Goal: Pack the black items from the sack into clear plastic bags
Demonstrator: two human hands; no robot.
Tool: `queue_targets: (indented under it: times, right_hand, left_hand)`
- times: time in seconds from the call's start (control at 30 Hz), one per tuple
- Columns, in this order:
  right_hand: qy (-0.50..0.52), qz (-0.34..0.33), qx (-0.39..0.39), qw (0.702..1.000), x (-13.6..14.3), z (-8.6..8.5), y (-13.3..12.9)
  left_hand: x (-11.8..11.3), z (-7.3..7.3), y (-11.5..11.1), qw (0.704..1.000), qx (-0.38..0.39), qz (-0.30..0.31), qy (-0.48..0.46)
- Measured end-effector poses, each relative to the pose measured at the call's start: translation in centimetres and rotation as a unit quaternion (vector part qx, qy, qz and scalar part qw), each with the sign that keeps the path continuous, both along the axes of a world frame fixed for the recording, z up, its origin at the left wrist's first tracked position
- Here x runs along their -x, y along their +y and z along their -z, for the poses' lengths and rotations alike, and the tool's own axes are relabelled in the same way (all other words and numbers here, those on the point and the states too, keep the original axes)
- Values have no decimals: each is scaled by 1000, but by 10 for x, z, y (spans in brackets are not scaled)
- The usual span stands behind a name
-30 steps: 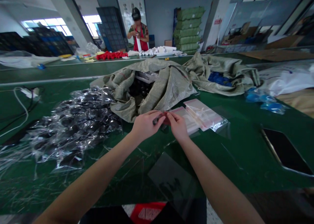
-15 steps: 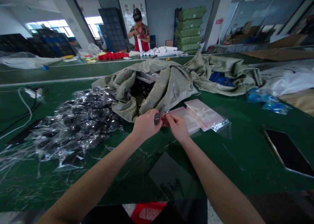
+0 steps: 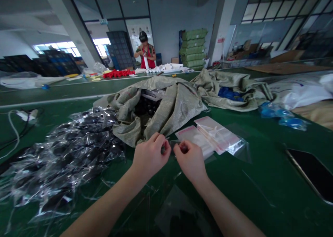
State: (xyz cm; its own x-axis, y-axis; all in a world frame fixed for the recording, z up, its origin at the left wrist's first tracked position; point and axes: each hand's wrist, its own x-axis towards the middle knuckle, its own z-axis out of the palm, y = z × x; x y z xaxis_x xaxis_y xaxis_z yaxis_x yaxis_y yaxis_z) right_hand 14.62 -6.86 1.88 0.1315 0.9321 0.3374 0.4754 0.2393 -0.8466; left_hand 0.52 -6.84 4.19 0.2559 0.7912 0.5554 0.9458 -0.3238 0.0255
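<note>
My left hand (image 3: 153, 152) is closed in a pinch just in front of the woven sack. Close beside it, my right hand (image 3: 191, 157) pinches too, with its fingertips a small gap from the left ones. Thin clear plastic, apparently a bag (image 3: 171, 144), stretches between the two sets of fingers; most of it is hidden. The open woven sack (image 3: 179, 107) holds dark round pieces (image 3: 151, 108). Stacks of flat clear bags (image 3: 217, 134) lie right of my right hand. To the left spreads a heap of black pieces in clear bags (image 3: 85, 147).
A phone (image 3: 309, 174) lies at the right. Behind it are blue bagged pieces (image 3: 283, 115) and a second sack (image 3: 249, 91) with blue contents. Cables (image 3: 26, 117) lie at the far left. Across the tables a person (image 3: 145, 53) handles a white piece.
The view has tilted up, so everything sits lower in the picture. My fingertips, earlier together, are now slightly apart, with the clear plastic between them.
</note>
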Motion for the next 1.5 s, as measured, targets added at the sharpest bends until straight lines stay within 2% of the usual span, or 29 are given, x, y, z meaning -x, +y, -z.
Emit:
queue_targets:
  times: [0.17,0.33,0.47,0.6,0.7,0.77,0.83,0.9,1.0,1.1,1.2,1.27,1.37,1.43,1.5]
  right_hand:
    - [10,-28,17,999,-1,-6,-6]
    - [-1,-37,70,997,-2,-7,-7]
    - [-12,-48,116,992,1,-4,-5]
    - [-13,-64,113,991,3,-2,-7]
    - [1,-91,86,992,0,-4,-9]
    - [26,-120,67,990,-4,-5,-8]
    - [39,-122,53,990,-7,-3,-2]
    - [10,-79,38,996,-9,6,8]
    - [-113,-28,-4,993,-4,32,28]
    - [-182,-49,-8,982,2,58,42]
    - [-199,-65,14,978,5,68,47]
    - [-150,-59,13,987,3,64,46]
    - [30,-80,-13,996,0,46,37]
    - [142,-126,-31,981,-1,36,28]
    - [184,-176,-35,966,0,31,20]
  left_hand:
    - [3,-5,0,999,-36,34,0]
    - [11,-12,0,998,-56,42,5]
    - [13,-16,-1,998,-42,50,7]
    - [14,-18,-1,998,-22,55,3]
    - [18,-19,-1,999,-6,38,9]
    - [22,-22,-1,1000,9,6,16]
    - [27,-27,-2,999,21,-38,19]
    - [32,-31,-1,997,22,-76,21]
    - [37,-34,4,994,19,-100,30]
    - [39,-30,13,992,44,-111,42]
    - [39,-21,22,990,76,-110,52]
    - [37,-15,26,988,97,-103,59]
    - [33,-6,29,986,124,-84,67]
    - [29,-3,29,985,141,-69,74]
    - [26,-1,29,982,160,-52,80]
